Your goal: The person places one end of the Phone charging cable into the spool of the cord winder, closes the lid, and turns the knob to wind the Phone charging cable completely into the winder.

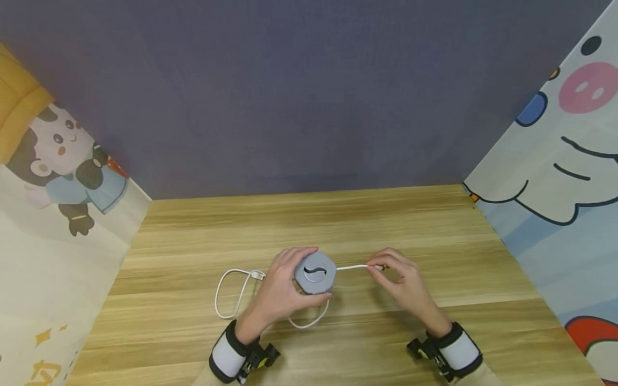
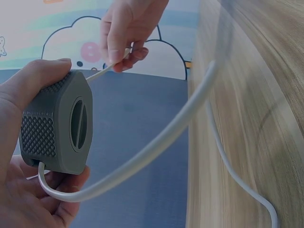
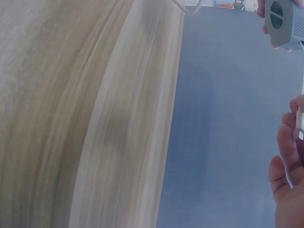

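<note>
Gripped in the left hand (image 1: 280, 292), fingers curled round its sides, a grey reel (image 1: 316, 273) sits above the middle of the table (image 1: 434, 225); the right hand (image 1: 405, 281) pinches the white cable (image 1: 354, 266) just to the reel's right, the line straight between them. From the head view alone, the rest of the cable shows looping on the wood to the left of the left hand, ending in a small plug (image 1: 257, 275).

From the left wrist, the reel (image 2: 59, 126) shows what the head view hides: dimpled, rubbery sides, a round centre disc with a slot, and the cable (image 2: 156, 142) leaving its lower edge in a wide curve. The right hand (image 2: 126, 33) pinches the other strand beyond it.

From the right wrist, only the fingers (image 3: 287, 156) show at the edge, the cable end (image 3: 300, 121) between them, and the reel (image 3: 283, 21) far off at the top; the table (image 3: 71, 114) is blurred.
</note>
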The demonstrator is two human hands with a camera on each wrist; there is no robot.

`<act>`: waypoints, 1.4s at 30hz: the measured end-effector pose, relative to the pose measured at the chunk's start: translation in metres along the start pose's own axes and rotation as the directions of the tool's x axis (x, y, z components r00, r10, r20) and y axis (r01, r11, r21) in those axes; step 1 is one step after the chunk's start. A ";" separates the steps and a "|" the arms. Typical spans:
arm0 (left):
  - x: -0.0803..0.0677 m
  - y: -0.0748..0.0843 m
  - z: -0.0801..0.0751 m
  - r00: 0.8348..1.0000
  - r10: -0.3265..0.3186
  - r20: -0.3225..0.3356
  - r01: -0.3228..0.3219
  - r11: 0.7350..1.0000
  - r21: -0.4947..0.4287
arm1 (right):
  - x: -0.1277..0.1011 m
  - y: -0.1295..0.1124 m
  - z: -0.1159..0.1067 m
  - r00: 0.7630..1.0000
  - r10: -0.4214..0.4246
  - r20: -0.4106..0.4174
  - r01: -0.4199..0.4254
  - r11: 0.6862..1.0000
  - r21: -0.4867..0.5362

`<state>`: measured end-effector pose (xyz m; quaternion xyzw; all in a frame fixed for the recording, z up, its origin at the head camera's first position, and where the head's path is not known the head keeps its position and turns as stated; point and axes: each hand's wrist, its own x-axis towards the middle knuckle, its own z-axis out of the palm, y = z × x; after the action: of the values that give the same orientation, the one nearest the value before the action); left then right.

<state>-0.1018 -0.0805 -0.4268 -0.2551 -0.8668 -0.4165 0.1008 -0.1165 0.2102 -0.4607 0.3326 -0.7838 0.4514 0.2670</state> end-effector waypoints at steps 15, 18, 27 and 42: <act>0.001 0.000 -0.001 1.000 -0.005 0.008 0.005 1.000 -0.010 | -0.005 0.007 -0.009 0.998 0.064 0.009 -0.064 0.998 -0.026; 0.001 0.001 -0.001 1.000 -0.007 0.009 0.007 1.000 -0.012 | -0.006 0.006 -0.012 0.994 0.108 0.028 -0.107 0.994 -0.034; 0.001 0.001 0.001 1.000 -0.006 0.006 0.006 1.000 -0.013 | -0.006 0.008 -0.012 0.996 0.079 0.031 -0.077 0.994 -0.074; 0.000 0.005 0.006 0.999 0.029 0.017 -0.029 1.000 -0.011 | 0.004 -0.006 0.009 0.973 0.084 0.215 -0.083 0.996 -0.014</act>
<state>-0.0993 -0.0732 -0.4271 -0.2718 -0.8615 -0.4175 0.0980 -0.1152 0.1987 -0.4590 0.3457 -0.8225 0.4215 0.1620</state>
